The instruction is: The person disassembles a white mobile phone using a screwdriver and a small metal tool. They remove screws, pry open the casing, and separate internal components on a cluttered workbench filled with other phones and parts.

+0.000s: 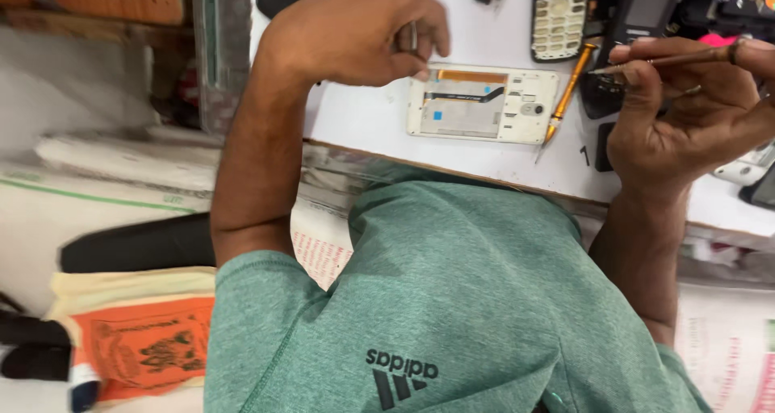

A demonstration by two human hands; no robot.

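R hand [686,114] holds tool [670,59], opened phone [483,104]

An opened phone [483,104] lies on the table [363,118], with a screwdriver [567,92] just right of it. A keypad phone [559,21] lies behind them.

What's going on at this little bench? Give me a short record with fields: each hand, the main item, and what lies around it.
Left hand: curled, pinching a small metal piece above the opened phone's corner
Right hand: holds a thin brown tool, tip pointing left
Main item: opened white phone, inner parts showing, flat on the white table
Beside it: orange screwdriver
Behind: keypad phone part, dark handset
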